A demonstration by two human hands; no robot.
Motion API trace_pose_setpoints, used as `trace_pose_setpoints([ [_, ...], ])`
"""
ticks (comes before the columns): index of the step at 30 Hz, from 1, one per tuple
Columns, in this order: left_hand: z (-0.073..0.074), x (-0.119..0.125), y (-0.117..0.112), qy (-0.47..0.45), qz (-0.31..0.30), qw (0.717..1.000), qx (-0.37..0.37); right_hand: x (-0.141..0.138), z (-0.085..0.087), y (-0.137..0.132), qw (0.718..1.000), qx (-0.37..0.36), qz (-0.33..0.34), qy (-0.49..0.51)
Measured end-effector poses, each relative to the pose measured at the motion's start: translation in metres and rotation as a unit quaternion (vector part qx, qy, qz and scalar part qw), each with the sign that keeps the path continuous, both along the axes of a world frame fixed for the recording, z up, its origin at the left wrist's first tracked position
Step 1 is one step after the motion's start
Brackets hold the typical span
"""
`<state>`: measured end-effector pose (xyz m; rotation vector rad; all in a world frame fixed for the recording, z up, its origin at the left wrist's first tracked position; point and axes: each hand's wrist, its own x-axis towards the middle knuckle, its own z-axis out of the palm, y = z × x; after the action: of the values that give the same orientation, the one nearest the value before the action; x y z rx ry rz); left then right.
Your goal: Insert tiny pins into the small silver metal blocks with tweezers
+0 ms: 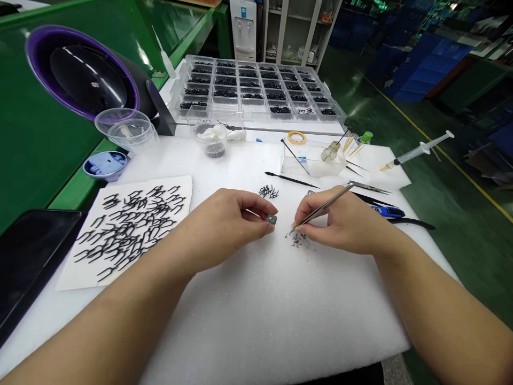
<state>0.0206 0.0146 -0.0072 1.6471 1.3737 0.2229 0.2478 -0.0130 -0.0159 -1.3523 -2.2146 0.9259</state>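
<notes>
Between its thumb and fingertips my left hand (224, 227) pinches a small grey metal piece (271, 219), held just above the white foam work surface (280, 321). My right hand (340, 222) grips a pair of metal tweezers (326, 207) like a pen. Their tips point down at a scatter of tiny dark parts (298, 239) on the foam. Beyond my left fingertips lies a little heap of thin black pieces (268, 191). To the left, many black forked parts (136, 224) lie in rows on a white sheet (76, 278).
A purple-rimmed fan (88, 75) stands back left near clear plastic cups (132, 131). A divided tray (256, 109) of black parts spans the back. A roll of yellow tape (296, 137), a syringe (420, 149), a black tool (292, 179) and a blue-handled tool (387, 212) lie around my right hand.
</notes>
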Motion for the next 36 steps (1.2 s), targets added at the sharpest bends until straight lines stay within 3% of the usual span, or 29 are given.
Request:
trace_pose_setpoints([
  [4, -0.007, 0.000, 0.000, -0.022, -0.010, 1.000, -0.003, 0.002, -0.001, 0.000, 0.999, -0.005, -0.014, 0.028],
  [11, -0.016, 0.000, -0.001, -0.054, -0.004, 0.998, -0.025, -0.008, -0.004, -0.011, 0.988, 0.084, -0.075, 0.105],
  [18, -0.013, 0.002, -0.002, -0.063, -0.006, 0.998, -0.030, -0.020, -0.006, -0.016, 0.983, 0.122, -0.049, 0.125],
  [36, -0.014, 0.002, -0.002, -0.049, -0.012, 0.998, -0.035, -0.021, -0.006, -0.016, 0.983, 0.159, -0.032, 0.084],
])
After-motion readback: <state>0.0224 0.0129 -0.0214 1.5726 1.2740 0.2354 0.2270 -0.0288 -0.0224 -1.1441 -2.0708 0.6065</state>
